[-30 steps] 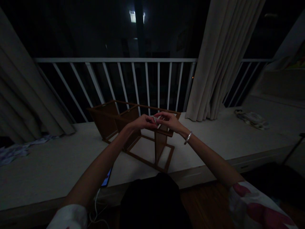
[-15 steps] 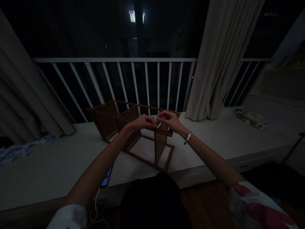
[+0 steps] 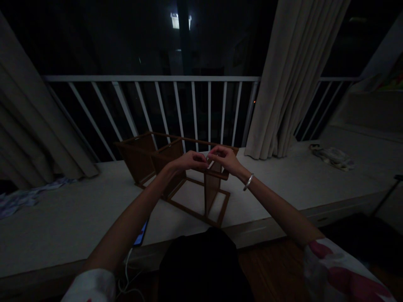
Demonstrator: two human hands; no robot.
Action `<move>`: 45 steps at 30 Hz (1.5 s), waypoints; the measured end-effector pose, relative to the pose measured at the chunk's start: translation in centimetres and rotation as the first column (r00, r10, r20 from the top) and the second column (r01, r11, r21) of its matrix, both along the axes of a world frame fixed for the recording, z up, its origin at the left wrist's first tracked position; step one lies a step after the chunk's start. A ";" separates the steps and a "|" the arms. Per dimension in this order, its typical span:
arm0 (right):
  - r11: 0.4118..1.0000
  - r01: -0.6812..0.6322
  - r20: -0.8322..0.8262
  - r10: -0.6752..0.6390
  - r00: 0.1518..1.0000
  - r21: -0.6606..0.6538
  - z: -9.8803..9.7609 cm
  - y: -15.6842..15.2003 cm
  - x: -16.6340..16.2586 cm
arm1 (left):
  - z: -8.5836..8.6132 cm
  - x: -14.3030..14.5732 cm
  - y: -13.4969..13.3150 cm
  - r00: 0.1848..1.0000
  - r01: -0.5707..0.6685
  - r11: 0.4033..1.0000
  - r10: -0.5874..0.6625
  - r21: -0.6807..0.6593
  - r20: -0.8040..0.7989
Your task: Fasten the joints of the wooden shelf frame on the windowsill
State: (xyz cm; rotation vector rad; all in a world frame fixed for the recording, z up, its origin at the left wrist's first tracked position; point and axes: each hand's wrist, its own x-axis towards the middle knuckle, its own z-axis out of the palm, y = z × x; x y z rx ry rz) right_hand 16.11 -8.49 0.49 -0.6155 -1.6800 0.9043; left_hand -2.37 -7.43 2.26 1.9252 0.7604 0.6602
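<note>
A brown wooden shelf rack (image 3: 189, 208) lies on its side on the pale window ledge. Over its right end, my left hand (image 3: 192, 161) and my right hand (image 3: 224, 158) meet, fingertips almost touching. Both are closed in a pinch at the upper rail. Something tiny may be between the fingertips, but it is too small and dark to make out. A silver bangle (image 3: 248, 182) circles my right wrist. Parts of the rack's near rail are hidden behind my hands and left forearm.
A white railing (image 3: 157, 79) runs behind the rack, between beige curtains (image 3: 292, 84). By my left forearm, a phone (image 3: 140, 235) with a white cable (image 3: 126, 268) lies at the ledge's front edge. Cloths lie at left (image 3: 34, 195) and right (image 3: 333, 157).
Almost nothing differs. Both hands stay pinched over the same spot on the rack, with only a very slight shift of the fingers.
</note>
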 end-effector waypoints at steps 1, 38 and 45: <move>1.000 0.000 0.000 0.000 1.000 0.000 0.0 0.0 0.0 | 0.0 0.0 0.0 1.000 -0.005 1.000 0.005 -0.009 0.012; 0.998 -0.026 0.010 0.025 1.000 0.051 0.4 -0.8 0.2 | -0.7 -0.6 0.6 1.000 0.030 0.996 -0.030 0.087 0.002; 0.998 -0.035 -0.007 0.035 0.999 0.043 0.1 -0.5 0.2 | -0.9 -0.7 0.9 0.999 0.045 0.996 -0.046 0.076 0.008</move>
